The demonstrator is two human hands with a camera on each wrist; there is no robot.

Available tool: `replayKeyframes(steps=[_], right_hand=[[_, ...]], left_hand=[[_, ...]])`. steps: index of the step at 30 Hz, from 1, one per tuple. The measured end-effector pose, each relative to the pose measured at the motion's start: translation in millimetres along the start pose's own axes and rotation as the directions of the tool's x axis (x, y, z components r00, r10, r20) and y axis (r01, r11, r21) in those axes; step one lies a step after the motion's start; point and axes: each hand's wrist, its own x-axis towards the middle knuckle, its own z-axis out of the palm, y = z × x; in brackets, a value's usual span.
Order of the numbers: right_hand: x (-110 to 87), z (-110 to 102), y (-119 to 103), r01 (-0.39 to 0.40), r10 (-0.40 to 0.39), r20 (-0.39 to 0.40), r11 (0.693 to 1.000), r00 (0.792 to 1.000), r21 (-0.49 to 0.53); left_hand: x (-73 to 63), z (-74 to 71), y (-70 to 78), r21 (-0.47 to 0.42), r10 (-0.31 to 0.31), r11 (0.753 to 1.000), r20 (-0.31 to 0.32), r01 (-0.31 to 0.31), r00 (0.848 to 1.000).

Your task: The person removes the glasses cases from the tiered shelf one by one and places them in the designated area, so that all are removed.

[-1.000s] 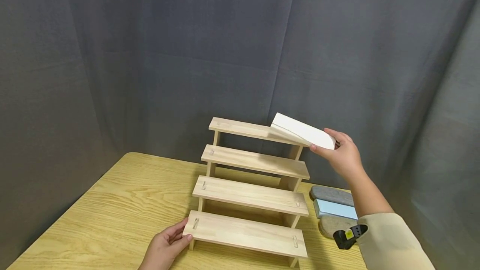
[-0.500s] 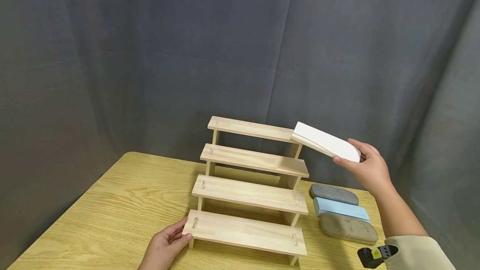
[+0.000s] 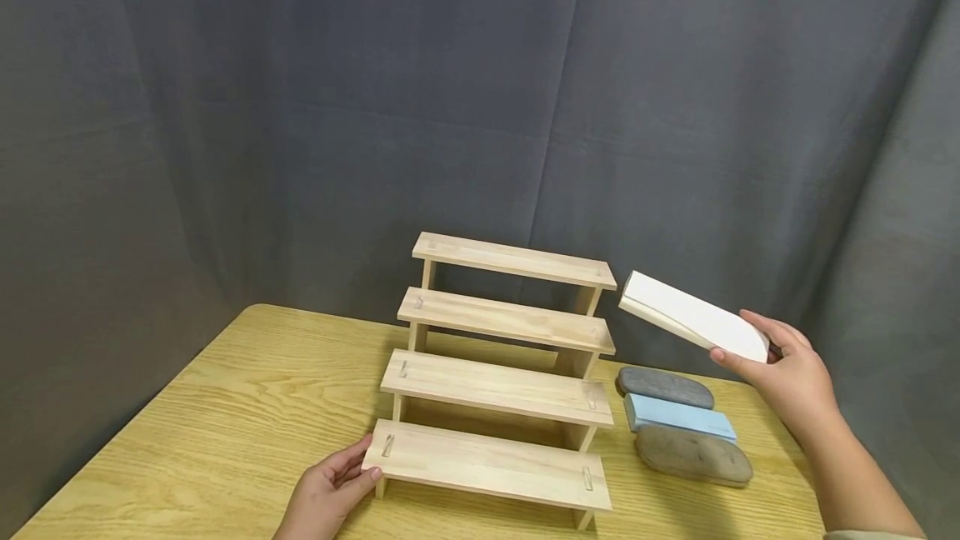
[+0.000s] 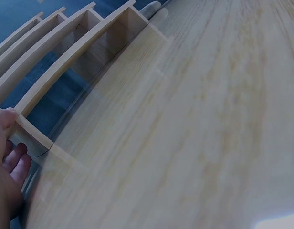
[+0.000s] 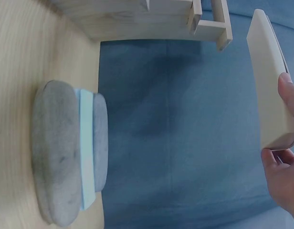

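Note:
A wooden stepped display shelf (image 3: 487, 465) stands on the table, its tiers rising toward the back. My left hand (image 3: 324, 490) pinches the left end of its lowest tier, thumb on the front edge; the left wrist view shows the same hand (image 4: 8, 157) at that end. To the right of the shelf, my right hand (image 3: 798, 373) holds a white glasses case (image 3: 686, 315) by its near right end. The case is tilted in the air, its far end higher and apart from the top tier. In the right wrist view, thumb and fingers grip the white case (image 5: 268, 86).
Right of the shelf, three glasses cases lie side by side on the table: a grey one (image 3: 666, 387), a light blue one (image 3: 678, 417) and a brown one (image 3: 693, 454). The wooden table (image 3: 202, 423) ends at a dark grey curtain (image 3: 375, 107) behind.
My right hand has carried the white glasses case right and down, away from above the top tier. My left hand keeps its hold on the lowest tier.

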Motion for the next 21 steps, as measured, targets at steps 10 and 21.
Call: replayKeyframes(steps=[10,21], right_hand=[[-25.5,1.9,29.6,-0.02,0.02,-0.001,0.999,1.0,-0.036],[-54.5,10.8,64.3,-0.07,0.077,0.078,0.994,0.994,-0.082]], left_hand=[[0.0,1.3,0.6,-0.04,0.004,0.999,-0.02,-0.005,1.0],[0.0,1.5,-0.6,-0.045,0.005,0.999,-0.02,-0.006,1.0]])
